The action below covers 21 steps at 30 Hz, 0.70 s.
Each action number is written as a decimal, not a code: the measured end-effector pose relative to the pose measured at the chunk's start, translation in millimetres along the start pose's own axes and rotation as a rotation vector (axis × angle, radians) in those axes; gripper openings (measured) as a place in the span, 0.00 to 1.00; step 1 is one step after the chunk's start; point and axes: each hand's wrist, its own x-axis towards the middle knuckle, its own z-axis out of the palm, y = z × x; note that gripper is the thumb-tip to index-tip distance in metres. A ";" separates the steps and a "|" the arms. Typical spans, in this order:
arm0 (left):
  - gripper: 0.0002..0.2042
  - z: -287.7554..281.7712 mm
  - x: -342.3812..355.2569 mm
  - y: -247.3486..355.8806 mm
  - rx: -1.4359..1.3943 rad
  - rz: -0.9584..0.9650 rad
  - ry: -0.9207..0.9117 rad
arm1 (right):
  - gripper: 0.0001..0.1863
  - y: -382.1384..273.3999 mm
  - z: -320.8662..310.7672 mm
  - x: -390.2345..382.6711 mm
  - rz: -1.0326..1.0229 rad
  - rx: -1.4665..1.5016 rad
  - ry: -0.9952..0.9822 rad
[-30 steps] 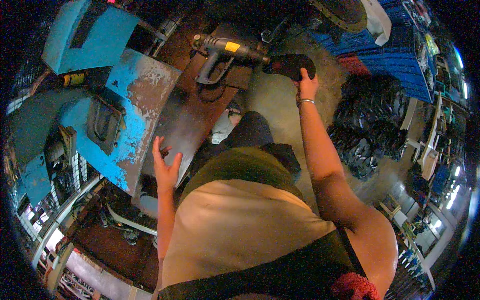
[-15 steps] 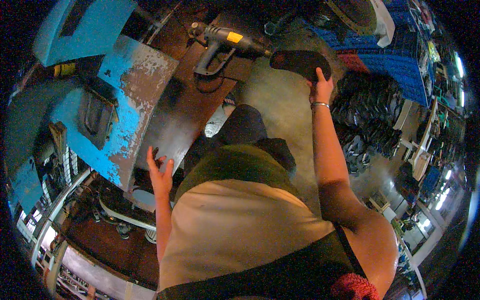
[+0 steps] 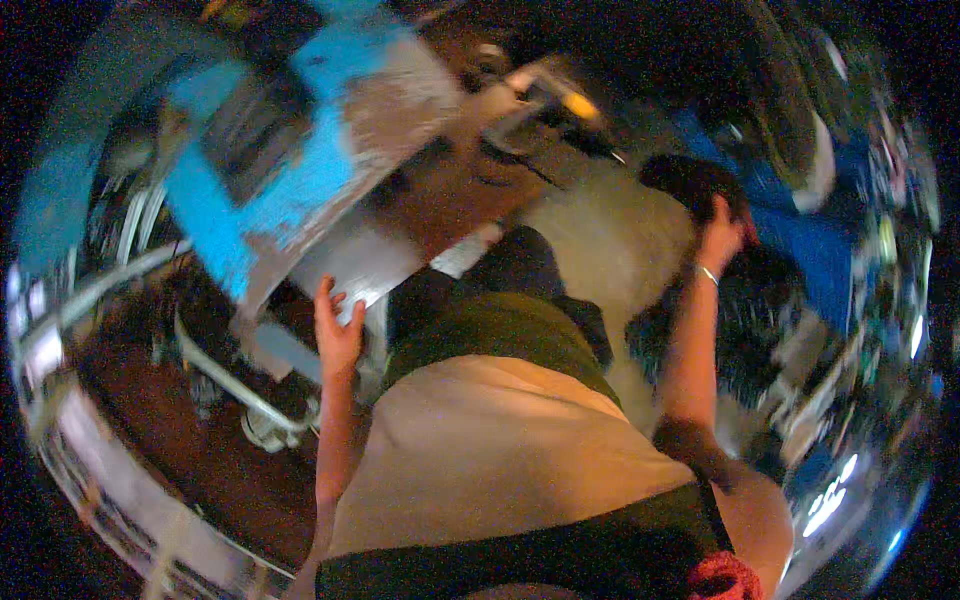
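Observation:
My right hand (image 3: 725,240) reaches forward on the right and grips one end of a flat, dark, sole-shaped piece (image 3: 685,180), thumb on top. Motion blurs the piece's outline. On the left, my left hand (image 3: 338,335) is raised with fingers apart and nothing in it, near a shiny grey metal surface (image 3: 370,262). A heat gun (image 3: 545,105) with a yellow label lies on the brown surface ahead; its nozzle points toward the dark piece, with a gap between them.
A blue machine housing (image 3: 215,205) with worn paint stands at the left. Right of my forearm lies a blurred heap of dark pieces (image 3: 765,325), with a blue surface (image 3: 815,250) beyond. A white curved rail (image 3: 225,375) runs low on the left.
The view has swung, so most things appear shifted rightward or tilted. My right hand still grips the dark piece, now farther right of the heat gun's nozzle. My left hand stays open.

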 end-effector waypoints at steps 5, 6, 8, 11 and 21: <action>0.30 -21.0 -26.5 -65.2 0.415 -0.020 0.491 | 0.26 -198.4 -25.7 -4.2 0.128 1.141 -0.330; 0.31 -27.8 -31.2 -78.2 0.398 -0.140 0.580 | 0.28 -244.2 -24.3 -11.2 0.097 1.182 -0.542; 0.32 -38.6 -35.9 -102.2 0.375 -0.370 0.730 | 0.37 -336.9 -6.6 -43.0 0.219 1.311 -0.779; 0.40 -53.5 -41.0 -130.3 0.412 -0.586 0.733 | 0.46 -455.2 36.7 -85.9 0.133 1.591 -1.176; 0.49 -40.7 -57.2 -172.9 0.234 -0.751 0.593 | 0.31 -561.4 174.1 -115.4 0.289 1.355 -1.363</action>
